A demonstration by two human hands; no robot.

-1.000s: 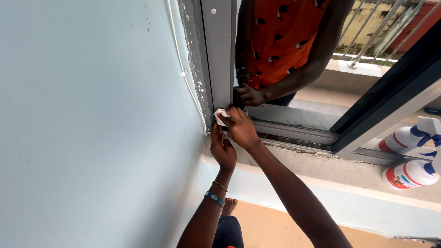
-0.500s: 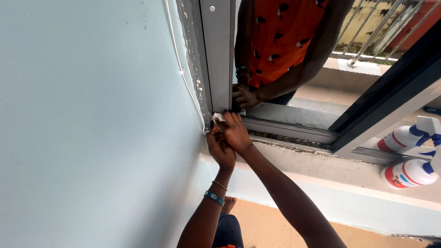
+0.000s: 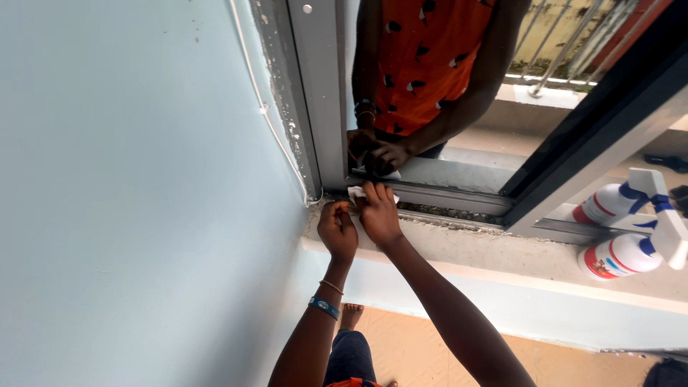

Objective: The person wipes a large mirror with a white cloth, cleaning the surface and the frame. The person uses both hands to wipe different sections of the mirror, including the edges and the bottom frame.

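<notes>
My right hand [image 3: 378,213] presses a small white cloth [image 3: 356,191] into the corner where the grey window frame [image 3: 319,93] meets the bottom track [image 3: 459,197]. My left hand [image 3: 337,231], with a blue band and a thin bracelet on its wrist, rests curled on the concrete sill [image 3: 487,251] right beside it, knuckles toward the frame; nothing shows in it. The window glass [image 3: 430,64] mirrors both hands and an orange patterned shirt.
A white spray bottle [image 3: 620,256] with a red label and a blue-and-white trigger lies on the sill at the right, mirrored in the glass. A pale blue wall [image 3: 143,201] with a thin white cable [image 3: 269,122] fills the left. Tan floor and a bare foot [image 3: 350,314] lie below.
Both hands have slid from the foot of the upright frame onto the bottom track, the cloth moving with the right hand. The view has shifted a little left.
</notes>
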